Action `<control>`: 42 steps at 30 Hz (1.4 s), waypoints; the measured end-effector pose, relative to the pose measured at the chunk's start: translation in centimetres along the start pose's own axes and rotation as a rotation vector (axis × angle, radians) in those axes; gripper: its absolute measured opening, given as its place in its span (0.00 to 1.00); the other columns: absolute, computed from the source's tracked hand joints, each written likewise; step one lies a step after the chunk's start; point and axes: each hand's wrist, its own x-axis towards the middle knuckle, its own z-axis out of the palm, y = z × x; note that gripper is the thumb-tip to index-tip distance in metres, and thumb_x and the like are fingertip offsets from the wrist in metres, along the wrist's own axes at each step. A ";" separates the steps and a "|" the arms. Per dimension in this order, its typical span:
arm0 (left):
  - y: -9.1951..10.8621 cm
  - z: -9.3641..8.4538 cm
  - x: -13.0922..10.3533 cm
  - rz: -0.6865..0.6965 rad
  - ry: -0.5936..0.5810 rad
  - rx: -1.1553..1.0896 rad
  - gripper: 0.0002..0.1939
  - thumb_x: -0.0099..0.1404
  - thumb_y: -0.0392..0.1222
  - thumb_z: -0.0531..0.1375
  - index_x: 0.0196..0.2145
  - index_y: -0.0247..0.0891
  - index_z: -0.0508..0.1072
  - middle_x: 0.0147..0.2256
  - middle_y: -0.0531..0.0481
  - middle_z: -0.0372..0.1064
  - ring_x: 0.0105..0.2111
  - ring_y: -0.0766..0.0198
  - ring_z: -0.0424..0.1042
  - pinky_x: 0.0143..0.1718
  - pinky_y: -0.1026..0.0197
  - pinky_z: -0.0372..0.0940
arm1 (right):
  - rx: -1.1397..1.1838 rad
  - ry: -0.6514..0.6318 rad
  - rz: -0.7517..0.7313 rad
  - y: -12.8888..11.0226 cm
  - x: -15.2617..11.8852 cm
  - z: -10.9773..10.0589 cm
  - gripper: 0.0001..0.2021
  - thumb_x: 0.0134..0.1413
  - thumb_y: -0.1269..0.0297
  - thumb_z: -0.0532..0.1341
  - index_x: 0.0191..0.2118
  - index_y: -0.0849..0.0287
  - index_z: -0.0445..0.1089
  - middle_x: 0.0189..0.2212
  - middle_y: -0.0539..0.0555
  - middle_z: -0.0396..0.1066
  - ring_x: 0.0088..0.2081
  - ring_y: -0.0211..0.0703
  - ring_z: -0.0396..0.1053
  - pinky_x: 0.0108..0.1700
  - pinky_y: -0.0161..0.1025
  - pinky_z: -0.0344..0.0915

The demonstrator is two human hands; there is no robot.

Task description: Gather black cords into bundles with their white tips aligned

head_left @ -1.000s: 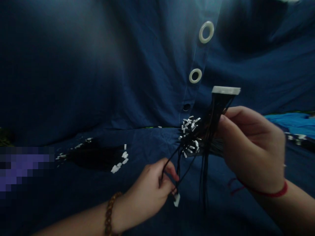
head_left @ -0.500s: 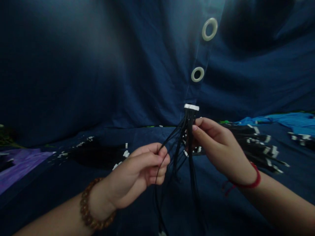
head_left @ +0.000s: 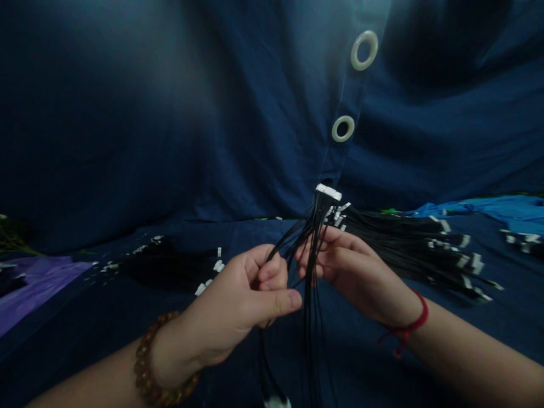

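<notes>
A bundle of thin black wires (head_left: 313, 272) hangs from a white connector (head_left: 328, 192) near the centre. My left hand (head_left: 250, 294), with a beaded bracelet, has its fingers curled round several wires on the bundle's left side, its thumb stretched to the right. On the other side, my right hand (head_left: 348, 272), with a red cord bracelet, holds the main strands below the connector, its fingers partly behind them. Another white connector (head_left: 277, 402) hangs at the bottom edge, on the strands beneath my left hand.
A pile of black wires with white ends (head_left: 395, 238) lies at the right, a second dark pile (head_left: 170, 266) at the left. Purple plastic (head_left: 46, 283) is far left, blue plastic (head_left: 501, 209) far right. Blue cloth with two rings (head_left: 343, 129) hangs behind.
My right hand has moved left and slightly down along the bundle, closer to my left hand. My left thumb has extended to the right. The upper connector has tilted and dropped slightly.
</notes>
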 end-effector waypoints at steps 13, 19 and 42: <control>0.5 -0.2 0.2 0.011 -0.116 0.117 0.03 0.56 0.32 0.55 0.30 0.35 0.62 0.29 0.53 0.62 0.27 0.70 0.62 0.27 0.65 0.61 | -0.157 0.169 -0.203 0.0 -0.1 0.1 0.02 0.50 0.72 0.62 0.30 0.62 0.68 0.24 0.48 0.66 0.23 0.29 0.64 0.26 0.26 0.63; 1.0 -0.4 -0.4 0.010 -0.135 -0.235 0.08 0.53 0.31 0.56 0.25 0.35 0.57 0.24 0.55 0.57 0.20 0.75 0.50 0.20 0.70 0.49 | -0.031 -0.018 -0.070 0.7 -0.2 0.2 0.03 0.53 0.69 0.58 0.34 0.63 0.67 0.29 0.52 0.67 0.29 0.36 0.68 0.31 0.36 0.69; 0.4 0.4 -1.0 0.110 -0.276 -0.664 0.04 0.51 0.33 0.50 0.22 0.37 0.55 0.21 0.57 0.48 0.13 0.75 0.40 0.11 0.68 0.39 | 0.392 -0.360 0.285 6.0 -1.9 3.2 0.12 0.45 0.68 0.64 0.37 0.67 0.69 0.29 0.55 0.67 0.32 0.38 0.68 0.43 0.44 0.62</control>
